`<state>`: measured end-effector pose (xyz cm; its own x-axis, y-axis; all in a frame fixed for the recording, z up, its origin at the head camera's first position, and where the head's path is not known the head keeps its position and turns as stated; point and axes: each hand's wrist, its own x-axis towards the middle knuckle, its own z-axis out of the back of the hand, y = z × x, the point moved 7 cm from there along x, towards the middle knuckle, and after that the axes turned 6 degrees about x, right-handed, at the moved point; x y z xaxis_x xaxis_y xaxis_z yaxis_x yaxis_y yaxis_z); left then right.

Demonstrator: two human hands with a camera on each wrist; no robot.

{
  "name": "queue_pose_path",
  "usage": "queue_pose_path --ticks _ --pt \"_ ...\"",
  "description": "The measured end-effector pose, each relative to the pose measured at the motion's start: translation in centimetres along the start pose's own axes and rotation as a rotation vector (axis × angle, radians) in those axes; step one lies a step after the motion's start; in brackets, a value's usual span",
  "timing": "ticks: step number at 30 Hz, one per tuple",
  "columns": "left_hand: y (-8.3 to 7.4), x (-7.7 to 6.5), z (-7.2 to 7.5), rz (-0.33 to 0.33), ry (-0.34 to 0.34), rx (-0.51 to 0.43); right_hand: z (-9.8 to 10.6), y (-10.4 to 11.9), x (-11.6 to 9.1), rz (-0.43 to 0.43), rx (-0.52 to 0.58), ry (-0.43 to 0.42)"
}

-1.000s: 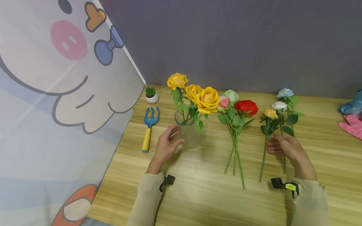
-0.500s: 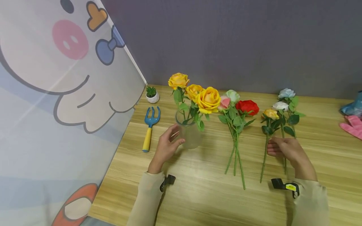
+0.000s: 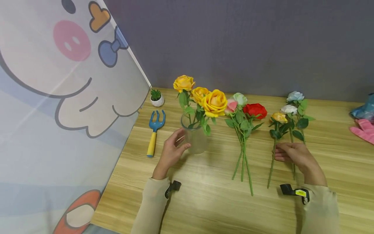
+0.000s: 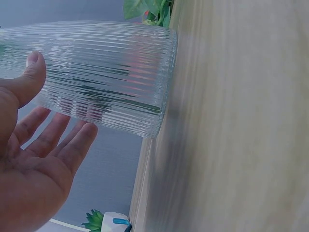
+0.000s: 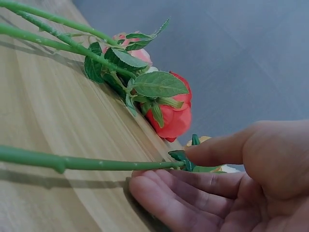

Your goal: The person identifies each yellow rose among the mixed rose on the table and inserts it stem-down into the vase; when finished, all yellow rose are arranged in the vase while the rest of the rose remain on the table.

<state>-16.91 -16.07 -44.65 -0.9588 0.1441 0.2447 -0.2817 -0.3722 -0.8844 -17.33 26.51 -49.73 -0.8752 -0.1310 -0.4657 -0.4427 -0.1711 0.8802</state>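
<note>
A ribbed clear glass vase point(image 3: 196, 141) stands upright with several yellow roses point(image 3: 214, 103) in it. My left hand point(image 3: 172, 150) holds its near left side, thumb in front and fingers reaching round behind, partly seen through the glass in the left wrist view. On the right, my right hand point(image 3: 295, 156) holds the green stem of a small yellow rose point(image 3: 279, 117) between thumb and fingers. That stem point(image 5: 87, 163) runs leftward in the right wrist view, just above the wood. A white rose point(image 3: 289, 109) and a pale blue rose point(image 3: 295, 96) lie beside it.
Between the hands lie a red rose point(image 3: 255, 111), a pink rose point(image 3: 231, 106) and a pale green rose point(image 3: 240, 99), stems crossed. A blue-yellow hand fork point(image 3: 154, 131) and a small potted succulent point(image 3: 156, 98) are left. Pink gloves point(image 3: 363, 130) lie far right, before a grey wall.
My right hand has shifted slightly left, its fingers now closed onto the small yellow rose's stem. The left hand and the vase have stayed in place.
</note>
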Motion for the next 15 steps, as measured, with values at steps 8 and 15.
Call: queue_pose_path --ticks 8,15 --pt "-0.01 -0.04 -0.01 0.01 -0.002 0.002 0.15 0.22 -0.17 0.024 0.068 -0.008" --pt "-0.09 0.01 0.03 0.002 -0.001 0.006 0.36 0.17 -0.08 0.03 0.154 -0.016"
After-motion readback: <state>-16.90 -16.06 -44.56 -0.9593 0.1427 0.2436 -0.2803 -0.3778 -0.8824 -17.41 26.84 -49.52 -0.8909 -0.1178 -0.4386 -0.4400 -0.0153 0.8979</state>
